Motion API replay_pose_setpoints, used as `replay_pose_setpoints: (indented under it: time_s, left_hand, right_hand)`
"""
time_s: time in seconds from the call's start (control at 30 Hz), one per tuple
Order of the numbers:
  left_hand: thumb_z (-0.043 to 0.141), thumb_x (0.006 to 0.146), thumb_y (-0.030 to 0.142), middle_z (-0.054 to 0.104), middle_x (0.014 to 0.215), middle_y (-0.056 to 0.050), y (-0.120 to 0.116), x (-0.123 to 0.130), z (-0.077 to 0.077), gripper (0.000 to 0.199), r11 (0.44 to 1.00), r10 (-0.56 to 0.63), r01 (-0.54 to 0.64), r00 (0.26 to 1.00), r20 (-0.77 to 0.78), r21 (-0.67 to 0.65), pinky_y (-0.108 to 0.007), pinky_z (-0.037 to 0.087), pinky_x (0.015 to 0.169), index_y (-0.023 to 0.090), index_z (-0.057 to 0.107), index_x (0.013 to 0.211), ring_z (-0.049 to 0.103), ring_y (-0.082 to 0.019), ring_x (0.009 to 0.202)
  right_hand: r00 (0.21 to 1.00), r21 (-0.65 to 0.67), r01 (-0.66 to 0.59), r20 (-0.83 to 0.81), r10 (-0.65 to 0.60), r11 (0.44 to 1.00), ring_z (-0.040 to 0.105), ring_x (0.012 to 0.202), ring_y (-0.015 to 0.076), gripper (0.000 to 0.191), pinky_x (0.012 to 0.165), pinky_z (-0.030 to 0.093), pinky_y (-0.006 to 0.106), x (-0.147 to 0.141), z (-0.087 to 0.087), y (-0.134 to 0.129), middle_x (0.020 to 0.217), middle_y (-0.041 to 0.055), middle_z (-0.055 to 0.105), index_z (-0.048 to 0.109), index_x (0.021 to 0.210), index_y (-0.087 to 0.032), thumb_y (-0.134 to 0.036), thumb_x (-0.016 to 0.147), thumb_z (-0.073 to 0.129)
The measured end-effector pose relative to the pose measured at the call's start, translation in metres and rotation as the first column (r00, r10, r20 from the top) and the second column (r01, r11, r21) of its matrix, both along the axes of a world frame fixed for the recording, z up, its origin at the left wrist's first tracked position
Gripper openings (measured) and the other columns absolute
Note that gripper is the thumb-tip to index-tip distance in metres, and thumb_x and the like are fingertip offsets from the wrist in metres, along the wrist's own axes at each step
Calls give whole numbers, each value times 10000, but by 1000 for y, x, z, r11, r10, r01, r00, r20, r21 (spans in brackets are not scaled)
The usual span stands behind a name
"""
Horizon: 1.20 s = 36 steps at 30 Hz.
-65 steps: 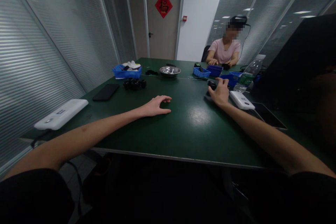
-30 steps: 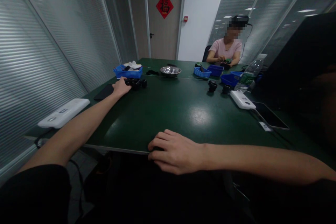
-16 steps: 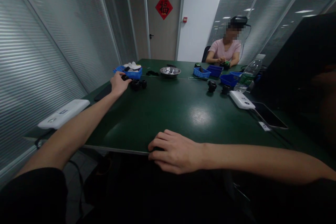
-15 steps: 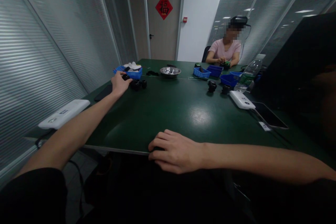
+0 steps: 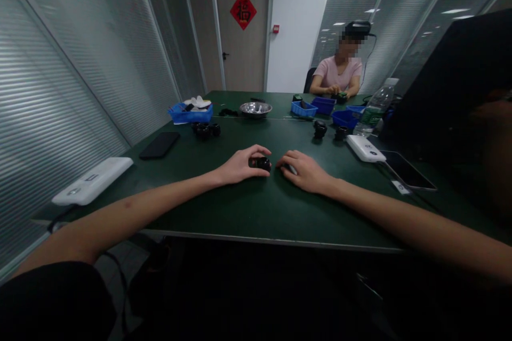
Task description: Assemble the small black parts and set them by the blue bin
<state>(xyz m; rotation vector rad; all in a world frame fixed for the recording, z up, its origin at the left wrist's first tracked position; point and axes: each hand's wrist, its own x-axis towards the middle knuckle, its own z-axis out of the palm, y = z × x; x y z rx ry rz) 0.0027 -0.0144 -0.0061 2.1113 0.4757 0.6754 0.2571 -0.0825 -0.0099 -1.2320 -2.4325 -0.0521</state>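
Observation:
My left hand (image 5: 241, 165) has its thumb and fingers around a small glossy black round part (image 5: 263, 164), low over the green table (image 5: 240, 208). What kind of part it is, I cannot make out. Just to its right is my right hand (image 5: 304, 170), bent loosely with a gap between thumb and fingers, and it appears to hold nothing. A small space separates its fingertips from the black part. Farther back on the left lies a cluster of similar black parts (image 5: 205, 130).
Behind stand a blue basket (image 5: 192, 115), a steel bowl (image 5: 256, 111) and several blue bins (image 5: 304, 110). A phone (image 5: 160, 145) and a white power bank (image 5: 93, 181) lie left. At right are a bottle (image 5: 376, 109), another power bank (image 5: 365, 148) and a tablet (image 5: 408, 170). A co-worker (image 5: 338, 74) sits opposite.
My left hand has come from the cluster of black parts to the middle of the table, bringing one part along. My right hand has moved from the table's front edge up beside it.

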Motion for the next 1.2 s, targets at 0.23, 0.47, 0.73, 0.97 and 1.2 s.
replay_pose_setpoints:
  time_s: [0.23, 0.47, 0.73, 0.97, 1.2]
  left_hand:
    - [823, 788, 401, 717, 1231, -103, -2, -2, -1, 600, 999, -16, 19, 995, -99, 27, -440, 473, 1072, 190, 583, 1297, 668, -265, 1205]
    - [814, 803, 403, 703, 1243, -103, -4, -2, 0, 599, 999, -23, 28, 993, -117, 41, -426, 472, 1064, 191, 581, 1312, 659, -265, 1211]
    - [786, 832, 405, 677, 1280, -114, -5, -2, 3, 580, 997, -37, 45, 991, -131, 58, -438, 481, 1029, 202, 579, 1333, 646, -270, 1203]
    - [786, 829, 406, 687, 1256, -108, -4, -3, 6, 590, 998, -51, 54, 989, -140, 19, -456, 484, 1032, 204, 568, 1339, 656, -272, 1186]
    - [771, 844, 405, 673, 1283, -107, -6, -3, 7, 577, 997, -65, 68, 988, -143, 21, -456, 474, 1050, 206, 562, 1343, 640, -266, 1217]
  right_hand:
    - [999, 36, 31, 42, -33, 999, 605, 994, 260, 216, 888, 496, 403, 9, 2, 4, 1065, 113, 651, 675, 1120, -168, -199, 946, 550]
    - [994, 96, 94, 40, -98, 991, 591, 990, 224, 206, 890, 482, 343, 21, -8, 22, 1085, 85, 657, 669, 1130, -202, -259, 962, 564]
    - [597, 232, 802, -268, -756, 551, 378, 1321, 447, 673, 1051, 305, 626, 136, 11, 71, 1471, 267, 432, 388, 1488, -116, -351, 895, 600]
    - [335, -200, 915, -107, -936, 350, 520, 1287, 475, 1031, 1091, 268, 683, 204, 7, 98, 1342, 271, 591, 219, 1588, -171, -503, 775, 759]
    - [385, -169, 900, -122, -915, 401, 537, 1287, 453, 887, 1099, 254, 692, 203, 4, 98, 1335, 238, 617, 350, 1535, -215, -525, 798, 734]
